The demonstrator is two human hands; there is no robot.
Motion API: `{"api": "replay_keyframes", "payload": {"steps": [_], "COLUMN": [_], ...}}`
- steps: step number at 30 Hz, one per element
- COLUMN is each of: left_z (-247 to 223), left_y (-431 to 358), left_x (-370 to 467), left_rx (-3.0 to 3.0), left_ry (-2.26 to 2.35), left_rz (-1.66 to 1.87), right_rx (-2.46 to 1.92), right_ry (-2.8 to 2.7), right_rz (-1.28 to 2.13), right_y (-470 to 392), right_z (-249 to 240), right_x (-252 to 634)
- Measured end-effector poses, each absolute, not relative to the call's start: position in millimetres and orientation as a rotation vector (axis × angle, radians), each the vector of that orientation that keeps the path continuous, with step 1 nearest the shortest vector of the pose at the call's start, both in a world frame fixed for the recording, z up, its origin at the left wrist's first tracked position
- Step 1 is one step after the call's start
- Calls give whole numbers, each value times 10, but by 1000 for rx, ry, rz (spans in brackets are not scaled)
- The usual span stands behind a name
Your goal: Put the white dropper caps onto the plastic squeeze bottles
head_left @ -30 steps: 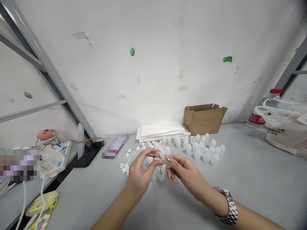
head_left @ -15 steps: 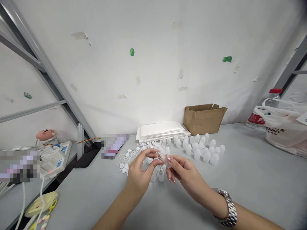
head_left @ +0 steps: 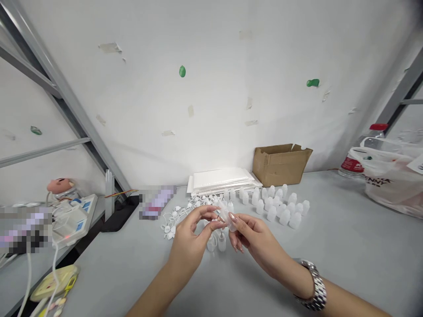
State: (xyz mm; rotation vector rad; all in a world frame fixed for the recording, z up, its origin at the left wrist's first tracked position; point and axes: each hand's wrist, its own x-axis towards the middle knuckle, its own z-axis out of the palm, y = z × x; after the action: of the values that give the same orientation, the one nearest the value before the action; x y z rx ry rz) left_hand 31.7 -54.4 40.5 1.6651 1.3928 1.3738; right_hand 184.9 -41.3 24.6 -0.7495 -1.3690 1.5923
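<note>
My right hand (head_left: 249, 231) is closed around a small translucent white plastic bottle (head_left: 226, 215), tilted over the desk. At the bottle's left end, the thumb and fingertips of my left hand (head_left: 194, 233) are pinched together; what lies between them is too small to make out. Below the hands stand a couple of similar bottles (head_left: 221, 243), one with a white loop beside it. White caps with looped straps (head_left: 170, 226) lie in a loose pile behind my left hand. Several translucent bottles (head_left: 284, 216) stand in a group to the right.
Flat white packets (head_left: 221, 178) are stacked against the wall, beside an open cardboard box (head_left: 280, 164). A plastic bag (head_left: 390, 180) and a red-capped bottle (head_left: 353, 163) stand at far right. On the left are a phone-like object (head_left: 158, 202), a power strip (head_left: 74, 220) and cables.
Both hands keep nearly the same hold on the small bottle. The view has shifted very slightly; nothing else has visibly moved.
</note>
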Motion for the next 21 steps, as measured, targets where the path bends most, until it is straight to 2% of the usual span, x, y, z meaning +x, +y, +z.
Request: {"api": "replay_keyframes", "payload": {"steps": [6,15,21], "left_z": [435,507,487], "left_y": [-559,-536,-533], "left_x": [300,244,222], "left_rx": [1597,1445,1643], "left_ry": [1341,1219,1067], "left_rz": [1327,1490,1440], "right_rx": [-761,-528,-395], "right_ry": [-1342,-1230,-1110], "right_rz": [1610,1797,1925], "right_y": [-398,-399,-400], "right_z": [255,273,295], "right_x": [1852,1882,1898]}}
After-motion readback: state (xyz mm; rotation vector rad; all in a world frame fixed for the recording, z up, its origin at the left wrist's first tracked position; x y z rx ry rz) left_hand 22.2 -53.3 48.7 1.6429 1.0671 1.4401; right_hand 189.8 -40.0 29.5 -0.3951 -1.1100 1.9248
